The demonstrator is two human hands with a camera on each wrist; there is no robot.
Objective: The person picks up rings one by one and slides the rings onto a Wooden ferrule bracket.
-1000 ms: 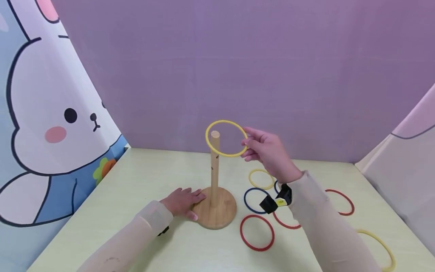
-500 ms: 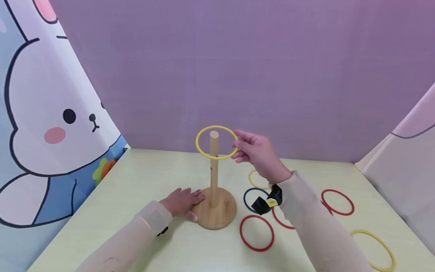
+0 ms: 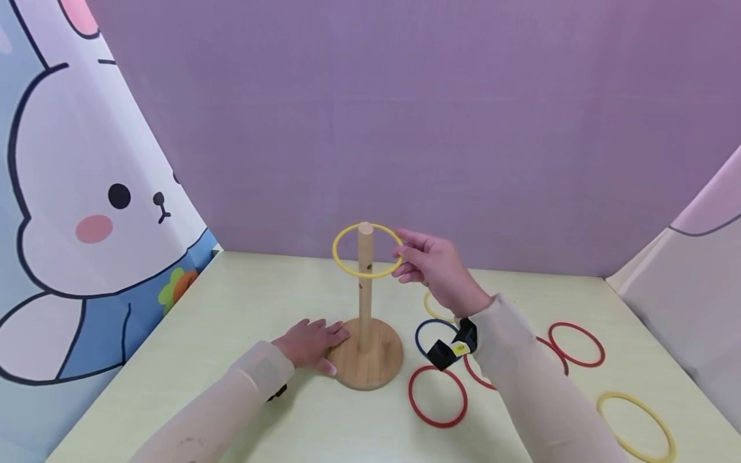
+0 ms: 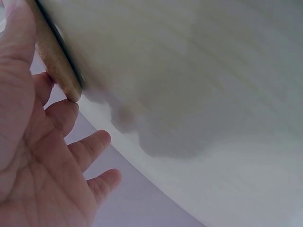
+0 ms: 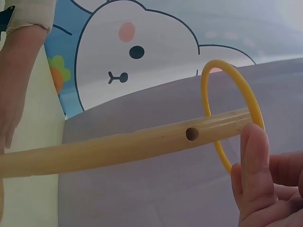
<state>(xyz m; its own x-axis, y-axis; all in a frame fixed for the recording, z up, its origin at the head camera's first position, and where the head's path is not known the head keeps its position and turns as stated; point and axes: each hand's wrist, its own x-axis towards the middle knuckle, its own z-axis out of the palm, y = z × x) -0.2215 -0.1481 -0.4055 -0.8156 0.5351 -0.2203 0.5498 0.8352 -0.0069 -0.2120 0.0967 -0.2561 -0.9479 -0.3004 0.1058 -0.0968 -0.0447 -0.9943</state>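
right hand (image 3: 431, 265) has the yellow ring (image 3: 334, 248) pinched by its edge, looped round the wooden post (image 3: 365, 299) right near the tip; left hand (image 3: 305, 344) rests loosely spread at the base (image 3: 376, 365). looks like the threading step, next move probably calls for lowering it level.

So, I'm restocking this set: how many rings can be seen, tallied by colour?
Yellow rings: 3, including the one pinched by the right hand
Red rings: 4, two partly covered
Blue ring: 1
Total: 8 in view; the right arm may hide others.
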